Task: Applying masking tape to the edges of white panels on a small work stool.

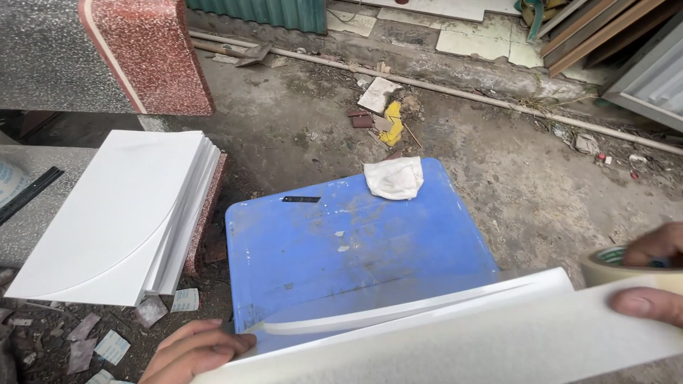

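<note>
White panels (455,334) cut off below | tape roll (605,264) half hidden | right hand (654,274)

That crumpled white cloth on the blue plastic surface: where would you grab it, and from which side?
Pinch the crumpled white cloth at its raised folded middle, coming straight down from above. It lies loose and bunched near the far edge of the blue plastic surface, with nothing on it, so the upstanding folds probably give the easiest grip.

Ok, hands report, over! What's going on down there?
Left hand grips white panel edge. Right hand holds panel plus tape roll. Rag on blue stool beneath.
</note>
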